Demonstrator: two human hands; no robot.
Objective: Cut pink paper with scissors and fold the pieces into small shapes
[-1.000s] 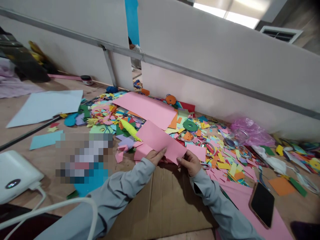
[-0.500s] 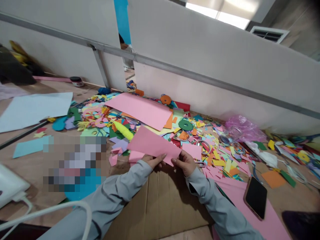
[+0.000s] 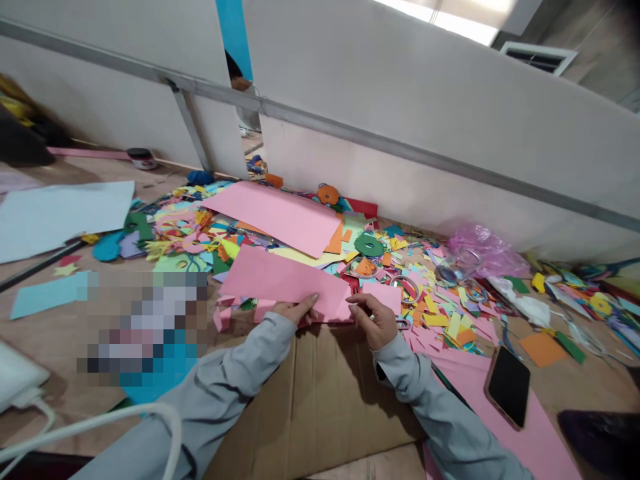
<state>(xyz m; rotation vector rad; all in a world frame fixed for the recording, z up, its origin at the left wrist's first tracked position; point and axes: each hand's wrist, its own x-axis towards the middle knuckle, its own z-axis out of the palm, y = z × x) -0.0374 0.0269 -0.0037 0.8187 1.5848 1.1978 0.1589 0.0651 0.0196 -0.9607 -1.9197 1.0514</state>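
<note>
Lowering since a second ago, folded pink paper sheet (image 3: 280, 280) is flattening; left hand (image 3: 295, 311) and right hand (image 3: 374, 320) are pinching its near edge, crease seemingly unfinished

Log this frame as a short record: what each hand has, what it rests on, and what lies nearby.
left hand: left hand grips the near edge of the pink paper sheet
right hand: right hand holds the same sheet's right corner
surface: cardboard sheet under the forearms
behind: larger pink sheet, coloured paper scraps
right side: phone face down or dark, on pink paper
far right: pink plastic bag
</note>
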